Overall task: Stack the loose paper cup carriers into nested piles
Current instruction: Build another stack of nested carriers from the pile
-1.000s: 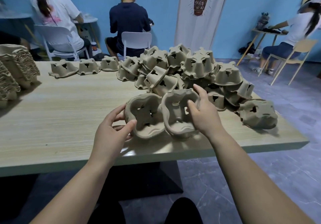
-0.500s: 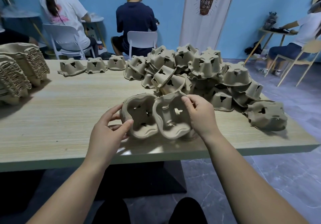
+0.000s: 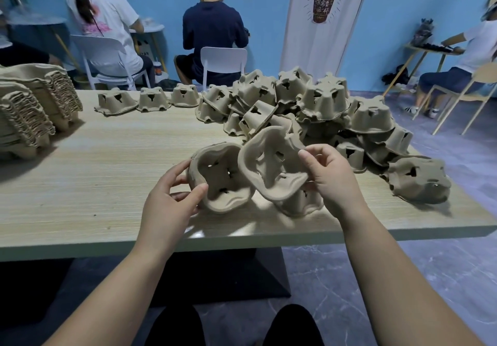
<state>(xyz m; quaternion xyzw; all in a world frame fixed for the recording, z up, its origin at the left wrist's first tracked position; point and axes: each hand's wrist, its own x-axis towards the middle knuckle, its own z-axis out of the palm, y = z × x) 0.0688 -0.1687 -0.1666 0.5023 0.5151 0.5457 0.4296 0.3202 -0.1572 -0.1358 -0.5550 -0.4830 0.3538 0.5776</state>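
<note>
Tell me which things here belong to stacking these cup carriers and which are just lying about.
Job: left hand gripping the left carrier; right hand pinching the right carrier; loose heap; nested piles; table.
Lying about: white chair; coffee banner; wooden chair.

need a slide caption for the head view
Left hand grips the left carrier, right hand the right carrier, at the table; loose heap behind, nested piles far left.

Bare left forearm (image 3: 121,278), bare right forearm (image 3: 390,278); black trousers (image 3: 293,324) on both knees.
</note>
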